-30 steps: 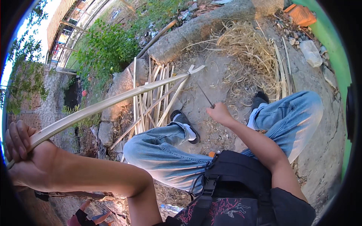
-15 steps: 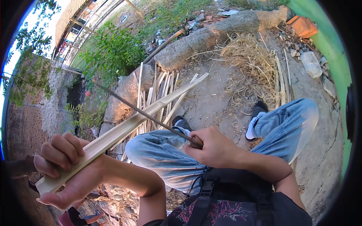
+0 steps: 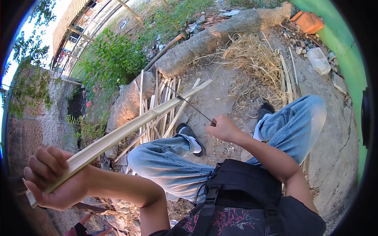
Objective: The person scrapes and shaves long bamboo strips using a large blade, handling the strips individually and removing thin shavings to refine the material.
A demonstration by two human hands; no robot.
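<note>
My left hand (image 3: 59, 181) is closed round the near end of a long pale split bamboo strip (image 3: 130, 129), at the lower left. The strip slants up and away to the right, its far end raised above the ground. My right hand (image 3: 223, 129) grips a knife (image 3: 199, 110) with a long, thin dark blade; most of its handle is hidden in the fist. Near the strip's far end, the blade crosses it. Whether the edge is biting into the bamboo, I cannot tell.
Several pale strips (image 3: 151, 122) lie in a pile beyond my left knee. Curly shavings (image 3: 260, 59) are heaped ahead, near a rough stone kerb (image 3: 208, 43). Rubble and a whitish plastic container (image 3: 318, 61) sit by the green wall (image 3: 348, 59). A leafy bush (image 3: 112, 59) grows at left.
My right hand has moved forward and slightly right, carrying the blade from mid-strip to near its far end. The left hand, with the strip, has shifted a little to the left.
</note>
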